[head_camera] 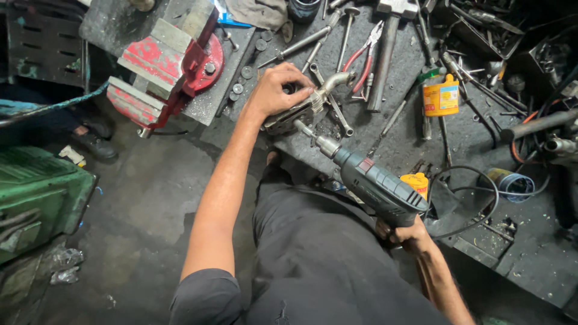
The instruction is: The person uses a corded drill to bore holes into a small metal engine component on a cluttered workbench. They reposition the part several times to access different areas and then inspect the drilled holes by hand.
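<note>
Table (421,144) dark, oily, crowded w/ tools; red bench vise (165,66) at its left end. Power drill (376,188) in right hand (404,233), fingers closed round the grip; long axis runs up-left, bit end touching the metal pipe fitting (304,108) near table edge. Left hand (278,89) nearer, lies on top of fitting, fingers curled, pressing it down. Red-handled pliers (364,57) just beyond.
</note>
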